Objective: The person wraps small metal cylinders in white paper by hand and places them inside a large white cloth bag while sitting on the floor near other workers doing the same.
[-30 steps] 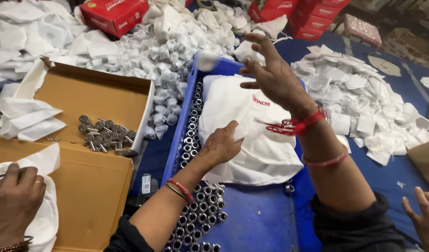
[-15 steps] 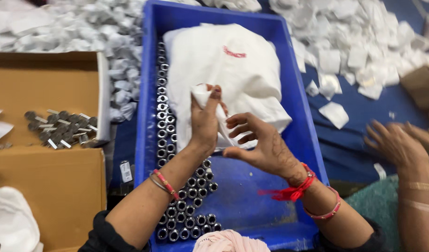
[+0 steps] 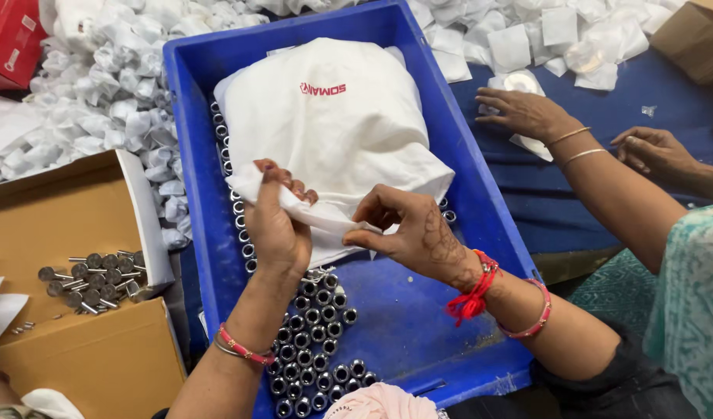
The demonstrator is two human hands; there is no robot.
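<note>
My left hand [image 3: 276,225] and my right hand [image 3: 407,233] both pinch a small white paper wrap [image 3: 314,209] above a blue plastic crate [image 3: 481,194]. Beneath them in the crate lies a large white cloth bag [image 3: 325,116] with small red print. Several small shiny metal cylinders [image 3: 314,341] stand in rows along the crate's left side and near end. Red thread and bangles ring my right wrist; a pink bangle rings my left.
An open cardboard box [image 3: 77,233] at left holds several metal stud-like parts [image 3: 89,279]. Heaps of white wrapped pieces [image 3: 116,93] lie behind. At right another person's hands [image 3: 527,112] rest on a blue surface among white paper squares [image 3: 558,31].
My hands have stayed over the crate and drawn the paper wrap out between them. The view has shifted slightly, and the other person's hands now show at right.
</note>
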